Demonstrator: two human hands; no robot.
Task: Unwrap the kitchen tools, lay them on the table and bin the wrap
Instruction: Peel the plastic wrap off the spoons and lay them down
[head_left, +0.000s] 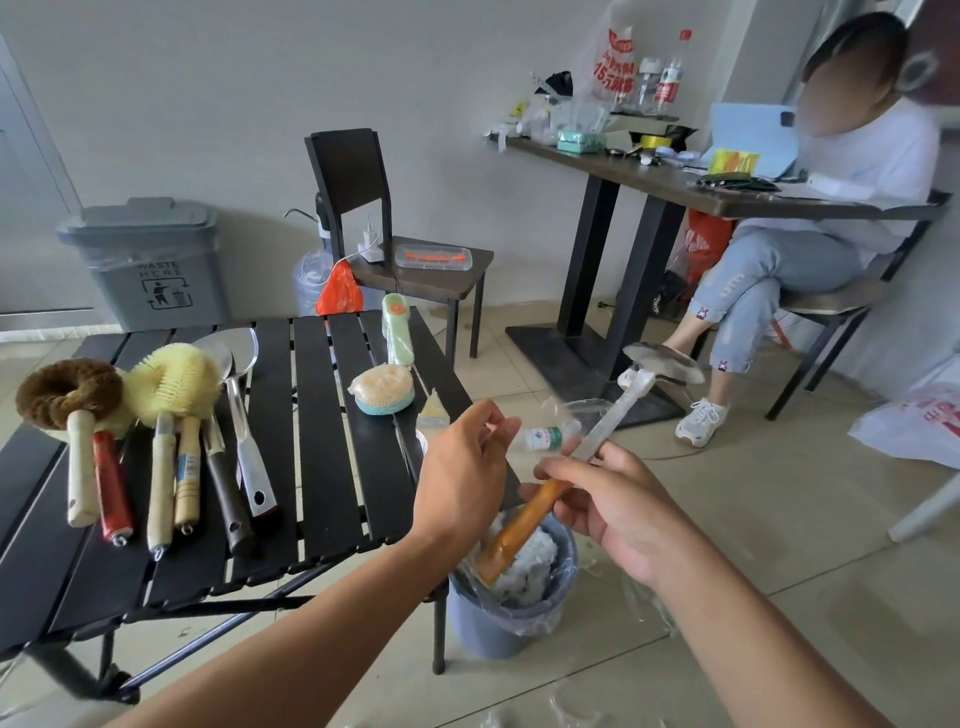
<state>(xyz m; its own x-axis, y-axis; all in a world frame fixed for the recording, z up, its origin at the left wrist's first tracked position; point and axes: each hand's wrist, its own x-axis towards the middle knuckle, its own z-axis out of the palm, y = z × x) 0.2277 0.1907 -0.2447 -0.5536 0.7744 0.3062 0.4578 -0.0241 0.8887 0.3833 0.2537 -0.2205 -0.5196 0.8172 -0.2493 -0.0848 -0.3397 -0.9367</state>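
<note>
Orange-brown wooden handle, metal shaft and head: the ladle-like tool (523, 526) is held in the air at near right of the desk (322, 467), handle end down over the small blue-grey bin (498, 623), head pointing far right. Right hand (613, 499) grips it where handle meets shaft, fingers curled round. Clear wrap (576, 410) covers the shaft, bunched loose near the middle. Left hand (462, 467) has fingers drawn together, pinching the loose wrap just left of the shaft. The bin sits on the floor by the desk's near right leg, with crumpled clear wrap inside.

On the black slatted desk, left side: brown brush (67, 389), yellow brush (174, 379), a metal spatula (244, 415) and several handled tools, bare, lying side by side. Desk far right: round sponge (382, 389) and green tool (397, 332), both in wrap. Grey waste bin (150, 260) at far left by the wall. Seated person (831, 208) at far right.
</note>
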